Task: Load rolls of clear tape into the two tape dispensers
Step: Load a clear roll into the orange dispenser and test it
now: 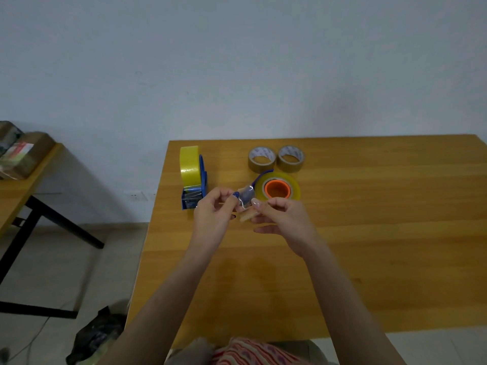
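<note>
Pinching the loose tape end from both sides: left hand on its left edge with curled fingers, right hand on its right edge between index and thumb, remaining fingers spread loose. Held just above the desk, right in front of the second roll, which has an orange hub and lies flat in the second dispenser; only a blue edge of that in view. First dispenser upright to the left, first roll seated in it. Two brown rolls side by side behind. Small tan piece just under the strip; cannot tell what.

Risks, by judgement:
- Strip folding onto itself or sticking to fingertips: adhesive side, two close pinches, little free length.
- Film splitting if pulled at an angle instead of straight off the roll.
- Flat dispenser dragged across the desk, with nothing pinning it.
- End threaded wrong over roller and blade; path hidden by the hands, not checkable here.
- End dropped back onto the roll; hard to find again on clear film.

Surface: smooth yellow-orange wood-grain desk against a pale grey-blue wall. Left: another desk on black legs, wrapped parcels on top. Pale floor, dark bag near the desk corner.
</note>
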`<state>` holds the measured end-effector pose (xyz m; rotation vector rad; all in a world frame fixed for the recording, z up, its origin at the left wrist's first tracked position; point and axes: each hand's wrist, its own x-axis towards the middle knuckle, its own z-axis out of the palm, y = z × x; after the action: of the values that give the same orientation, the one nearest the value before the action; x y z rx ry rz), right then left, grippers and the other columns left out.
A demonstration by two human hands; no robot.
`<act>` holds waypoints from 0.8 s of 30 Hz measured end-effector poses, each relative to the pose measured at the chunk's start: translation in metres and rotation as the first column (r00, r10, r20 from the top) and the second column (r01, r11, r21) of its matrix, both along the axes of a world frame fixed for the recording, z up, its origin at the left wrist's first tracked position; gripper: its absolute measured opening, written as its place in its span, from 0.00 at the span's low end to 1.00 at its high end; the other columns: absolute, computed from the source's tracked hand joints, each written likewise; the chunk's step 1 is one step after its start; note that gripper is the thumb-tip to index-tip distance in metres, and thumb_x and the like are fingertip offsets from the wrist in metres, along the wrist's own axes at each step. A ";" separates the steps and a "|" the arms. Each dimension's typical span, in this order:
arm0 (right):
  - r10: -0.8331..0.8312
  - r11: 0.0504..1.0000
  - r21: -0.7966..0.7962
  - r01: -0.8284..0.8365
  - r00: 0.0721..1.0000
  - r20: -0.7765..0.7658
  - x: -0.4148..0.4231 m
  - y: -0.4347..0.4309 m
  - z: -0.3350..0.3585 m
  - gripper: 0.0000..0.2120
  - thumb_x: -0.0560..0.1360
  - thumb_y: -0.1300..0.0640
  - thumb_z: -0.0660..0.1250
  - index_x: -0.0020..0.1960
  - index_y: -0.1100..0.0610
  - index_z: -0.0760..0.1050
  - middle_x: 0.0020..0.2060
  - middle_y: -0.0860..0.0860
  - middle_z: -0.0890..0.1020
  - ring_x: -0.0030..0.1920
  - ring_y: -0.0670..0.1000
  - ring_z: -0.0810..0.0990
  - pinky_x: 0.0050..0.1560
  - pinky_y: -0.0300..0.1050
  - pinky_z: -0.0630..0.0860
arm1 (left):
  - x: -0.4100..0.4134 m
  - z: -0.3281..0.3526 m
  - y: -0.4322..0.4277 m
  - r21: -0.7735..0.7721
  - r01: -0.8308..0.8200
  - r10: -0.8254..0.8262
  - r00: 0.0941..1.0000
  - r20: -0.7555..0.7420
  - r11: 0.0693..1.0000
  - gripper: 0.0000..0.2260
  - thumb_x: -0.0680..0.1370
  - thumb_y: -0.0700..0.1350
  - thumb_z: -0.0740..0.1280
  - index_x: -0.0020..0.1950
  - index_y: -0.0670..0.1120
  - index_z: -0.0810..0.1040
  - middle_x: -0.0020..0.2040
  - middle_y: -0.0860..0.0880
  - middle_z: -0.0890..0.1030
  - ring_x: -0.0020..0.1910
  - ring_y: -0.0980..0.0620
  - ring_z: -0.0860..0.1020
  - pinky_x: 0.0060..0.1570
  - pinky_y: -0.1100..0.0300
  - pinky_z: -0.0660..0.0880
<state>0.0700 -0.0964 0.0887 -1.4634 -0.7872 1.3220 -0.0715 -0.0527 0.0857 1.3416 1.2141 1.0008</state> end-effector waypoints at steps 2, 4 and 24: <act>-0.027 0.999 0.020 0.027 1.000 -0.008 -0.002 0.001 0.001 0.09 0.71 0.57 0.73 0.43 0.65 0.80 0.37 0.58 0.84 0.39 0.51 0.84 0.42 0.47 0.82 | -0.001 0.000 0.001 -0.005 0.006 -0.006 1.000 -0.014 1.000 0.07 0.77 0.39 0.65 0.41 0.48 0.77 0.35 0.51 0.80 0.41 0.53 0.79 0.42 0.62 0.77; -0.045 0.998 0.045 0.046 0.999 -0.022 -0.004 0.001 0.002 0.06 0.71 0.60 0.74 0.39 0.63 0.79 0.36 0.59 0.84 0.39 0.53 0.83 0.44 0.48 0.82 | -0.003 -0.002 0.002 0.007 0.017 -0.017 0.999 -0.047 1.000 0.05 0.76 0.39 0.65 0.42 0.47 0.77 0.36 0.49 0.80 0.40 0.54 0.79 0.40 0.63 0.76; -0.096 0.988 0.125 0.094 0.995 0.010 -0.008 -0.002 -0.001 0.20 0.69 0.66 0.74 0.56 0.52 0.72 0.35 0.53 0.84 0.39 0.51 0.84 0.43 0.47 0.82 | -0.010 0.000 0.001 -0.576 0.231 0.062 0.894 0.443 0.784 0.14 0.74 0.34 0.67 0.59 0.39 0.74 0.44 0.43 0.81 0.40 0.53 0.78 0.39 0.65 0.78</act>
<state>0.0616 -0.0982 0.0877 -1.3965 -0.7864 1.1709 -0.0818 -0.0516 0.0861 0.5922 0.9867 0.6888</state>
